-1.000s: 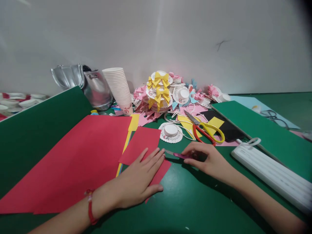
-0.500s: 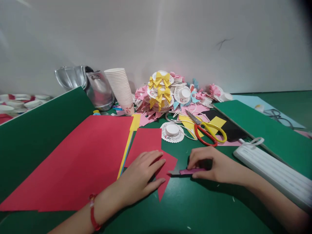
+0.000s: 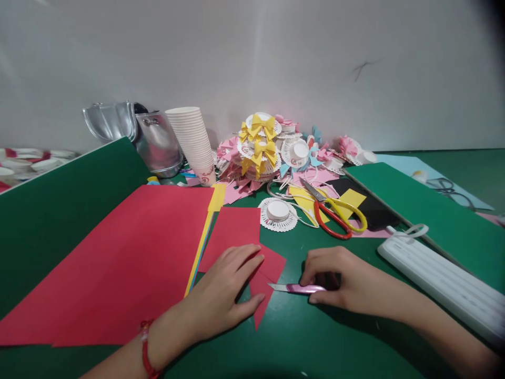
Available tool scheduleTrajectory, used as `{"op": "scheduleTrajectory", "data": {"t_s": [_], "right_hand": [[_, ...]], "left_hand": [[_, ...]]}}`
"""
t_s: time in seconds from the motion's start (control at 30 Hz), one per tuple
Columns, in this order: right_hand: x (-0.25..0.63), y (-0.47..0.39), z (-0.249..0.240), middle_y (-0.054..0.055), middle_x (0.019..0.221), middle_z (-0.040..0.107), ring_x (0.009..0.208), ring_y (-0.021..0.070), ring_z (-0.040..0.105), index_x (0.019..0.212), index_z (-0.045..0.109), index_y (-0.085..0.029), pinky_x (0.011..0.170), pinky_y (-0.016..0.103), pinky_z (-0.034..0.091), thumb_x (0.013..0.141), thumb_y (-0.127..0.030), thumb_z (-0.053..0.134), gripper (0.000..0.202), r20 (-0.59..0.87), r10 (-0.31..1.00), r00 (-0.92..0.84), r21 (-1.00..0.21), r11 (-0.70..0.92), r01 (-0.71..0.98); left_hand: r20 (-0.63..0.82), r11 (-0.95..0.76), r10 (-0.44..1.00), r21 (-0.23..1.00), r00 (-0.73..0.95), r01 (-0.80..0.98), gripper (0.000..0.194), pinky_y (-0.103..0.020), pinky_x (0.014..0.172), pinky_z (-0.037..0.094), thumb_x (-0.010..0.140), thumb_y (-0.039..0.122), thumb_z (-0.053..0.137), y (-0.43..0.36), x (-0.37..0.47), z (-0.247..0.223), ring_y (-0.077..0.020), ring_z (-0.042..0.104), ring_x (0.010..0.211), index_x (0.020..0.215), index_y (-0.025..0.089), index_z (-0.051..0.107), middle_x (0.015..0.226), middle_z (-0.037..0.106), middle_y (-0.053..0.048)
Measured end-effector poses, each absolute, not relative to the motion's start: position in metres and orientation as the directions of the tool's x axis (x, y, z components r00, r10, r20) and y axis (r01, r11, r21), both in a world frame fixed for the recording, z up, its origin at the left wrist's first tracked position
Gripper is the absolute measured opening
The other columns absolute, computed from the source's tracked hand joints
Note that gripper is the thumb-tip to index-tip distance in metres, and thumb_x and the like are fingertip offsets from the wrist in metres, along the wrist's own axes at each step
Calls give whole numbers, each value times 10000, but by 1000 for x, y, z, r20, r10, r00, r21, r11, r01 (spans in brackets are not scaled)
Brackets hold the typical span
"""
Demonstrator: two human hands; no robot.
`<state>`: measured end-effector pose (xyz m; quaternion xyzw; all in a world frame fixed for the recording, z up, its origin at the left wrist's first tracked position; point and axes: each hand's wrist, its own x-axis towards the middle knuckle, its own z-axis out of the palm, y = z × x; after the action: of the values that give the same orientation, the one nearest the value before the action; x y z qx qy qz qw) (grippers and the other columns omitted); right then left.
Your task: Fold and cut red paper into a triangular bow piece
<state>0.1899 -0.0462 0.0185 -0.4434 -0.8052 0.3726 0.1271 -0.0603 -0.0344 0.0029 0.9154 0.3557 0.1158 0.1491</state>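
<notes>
My left hand (image 3: 232,281) lies flat, fingers spread, on a small piece of folded-looking red paper (image 3: 272,263). A larger red paper piece (image 3: 236,226) reaches out beyond its fingertips. In my right hand (image 3: 329,276) is a pink utility knife (image 3: 302,288), gripped between thumb and fingers. Its blade points left, and the tip meets the right edge of the small red paper. Just past the hands sits a little white paper hat (image 3: 278,211) with a fringed brim. Scissors (image 3: 335,210) with one red and one yellow handle rest behind my right hand.
Large red sheets (image 3: 130,263) cover the left, beside an upright green board (image 3: 71,200). Behind stand a silver bag (image 3: 158,142), stacked paper cups (image 3: 191,142) and a heap of small hats with bows (image 3: 262,152). A white power strip (image 3: 442,279) and another green board (image 3: 430,205) lie right.
My right hand has come slightly down and left with the knife, whose blade has turned to show its bright flat side. My left hand stays on the paper. The view has shifted a little.
</notes>
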Motion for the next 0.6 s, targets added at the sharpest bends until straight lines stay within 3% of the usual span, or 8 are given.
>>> {"op": "scheduleTrajectory", "data": {"t_s": [0.23, 0.47, 0.6], "right_hand": [[198, -41, 14, 21, 756, 599, 614, 118, 538, 791, 637, -191, 527, 213, 417, 717, -227, 630, 82, -138, 842, -521, -691, 295, 659], [200, -38, 12, 5, 746, 587, 595, 110, 510, 774, 563, -195, 516, 212, 402, 734, -236, 602, 69, -125, 878, -463, -630, 290, 720], [197, -40, 12, 0, 737, 580, 602, 116, 507, 783, 545, -203, 515, 218, 386, 749, -286, 596, 103, -112, 889, -443, -606, 292, 740]], "left_hand": [[92, -707, 681, 340, 726, 620, 476, -432, 944, 415, 799, 287, 543, -35, -60, 3, -277, 422, 1185, 1251, 176, 449, 1308, 456, -136], [26, -802, 571, 229, 821, 551, 460, -460, 991, 333, 889, 260, 416, -33, -59, 7, -266, 333, 1252, 1340, 278, 326, 1367, 413, -32], [41, -815, 560, 205, 827, 542, 439, -441, 979, 345, 891, 252, 408, -36, -58, 5, -257, 354, 1234, 1325, 260, 350, 1359, 421, -42]]}}
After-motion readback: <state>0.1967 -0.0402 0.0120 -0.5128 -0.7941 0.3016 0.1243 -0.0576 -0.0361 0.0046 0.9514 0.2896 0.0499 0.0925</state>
